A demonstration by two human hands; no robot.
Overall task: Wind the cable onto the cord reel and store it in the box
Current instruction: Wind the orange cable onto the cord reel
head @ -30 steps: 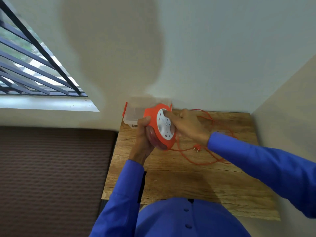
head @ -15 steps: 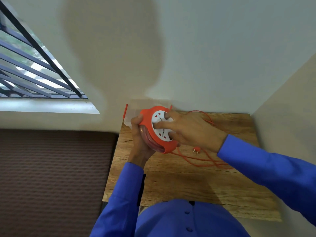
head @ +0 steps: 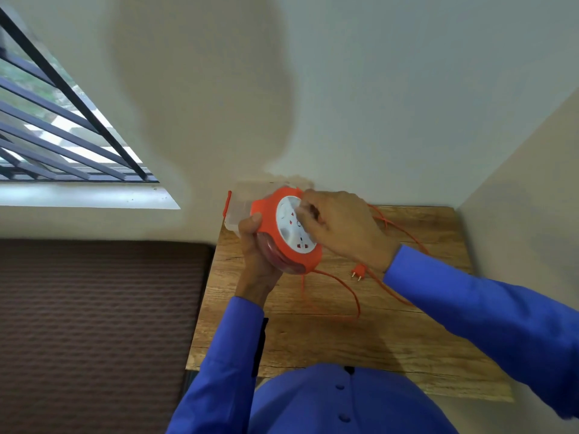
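Observation:
An orange cord reel [head: 283, 236] with a white socket face is held above the wooden table [head: 329, 333]. My left hand [head: 257, 258] grips its rim and back from the left. My right hand [head: 341, 227] lies on the white face, fingers closed on its centre. Loose orange cable [head: 351, 291] trails from the reel's bottom and loops over the table; its plug [head: 358, 272] rests beside my right wrist. A clear plastic box [head: 239, 211] with an orange clip stands behind the reel against the wall, partly hidden.
The table sits in a corner, with walls at the back and right. A barred window [head: 62, 136] is at the upper left. Brown ribbed flooring [head: 94, 324] lies left of the table.
My right hand has turned on the reel's face from its left side to the top. The loose cable has shifted and the plug has slid closer to my wrist.

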